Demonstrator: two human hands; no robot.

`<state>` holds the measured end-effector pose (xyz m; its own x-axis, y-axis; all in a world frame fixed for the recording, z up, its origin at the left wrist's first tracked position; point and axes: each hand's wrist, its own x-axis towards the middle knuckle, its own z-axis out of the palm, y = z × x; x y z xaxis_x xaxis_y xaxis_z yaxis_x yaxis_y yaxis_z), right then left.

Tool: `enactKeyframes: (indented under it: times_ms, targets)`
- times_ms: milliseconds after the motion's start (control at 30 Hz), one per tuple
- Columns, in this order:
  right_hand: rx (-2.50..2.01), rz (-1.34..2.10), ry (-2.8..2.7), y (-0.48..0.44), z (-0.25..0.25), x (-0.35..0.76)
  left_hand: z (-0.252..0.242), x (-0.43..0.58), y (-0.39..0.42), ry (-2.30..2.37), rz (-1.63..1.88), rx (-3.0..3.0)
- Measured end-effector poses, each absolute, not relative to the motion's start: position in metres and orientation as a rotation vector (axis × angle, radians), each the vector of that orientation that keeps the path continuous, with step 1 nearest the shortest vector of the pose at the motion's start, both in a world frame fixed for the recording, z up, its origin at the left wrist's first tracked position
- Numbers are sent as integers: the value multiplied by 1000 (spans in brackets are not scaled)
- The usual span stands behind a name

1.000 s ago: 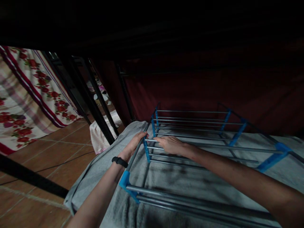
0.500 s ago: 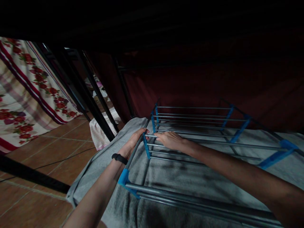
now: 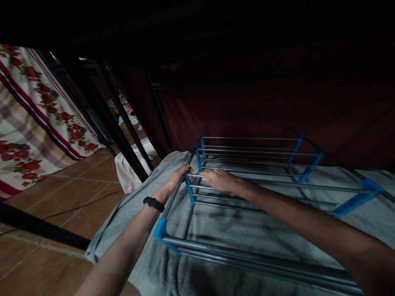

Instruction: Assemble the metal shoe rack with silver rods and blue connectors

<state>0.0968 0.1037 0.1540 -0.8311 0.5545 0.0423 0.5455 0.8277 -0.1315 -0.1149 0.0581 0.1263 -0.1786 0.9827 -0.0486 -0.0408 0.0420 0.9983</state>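
A rack (image 3: 271, 245) of grey metal tubes with blue plastic connectors lies on a grey blanket (image 3: 145, 193). My left hand (image 3: 179, 176), with a black band on its wrist, is closed around the rack's left side at a blue connector (image 3: 189, 191). Just to its right, my right hand (image 3: 219, 180) grips a long metal tube (image 3: 296, 185) near the end that meets this connector. Fingertips of both hands are partly hidden behind the tubes. At its far right end the same tube meets another blue connector (image 3: 372, 187).
Black metal posts (image 3: 108, 119) of a frame stand at the left, and a dark red curtain (image 3: 247, 107) hangs behind the rack. A floral cloth (image 3: 46, 107) hangs at far left above the brown tiled floor (image 3: 83, 193). A thin cable (image 3: 83, 204) crosses the tiles.
Both hands keep their places on the rack. The whole view has shifted very slightly, with the scene a little further left and up.
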Motion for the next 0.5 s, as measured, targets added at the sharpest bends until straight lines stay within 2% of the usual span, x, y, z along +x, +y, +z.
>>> enactKeyframes:
  times_ms: [333, 500]
  targets:
    - [-786, 395, -2969, 115, 158, 94, 129, -108, 57, 1321, 1327, 1033]
    - [-852, 212, -2982, 111, 155, 93, 125, -110, 59, 1351, 1366, 1032]
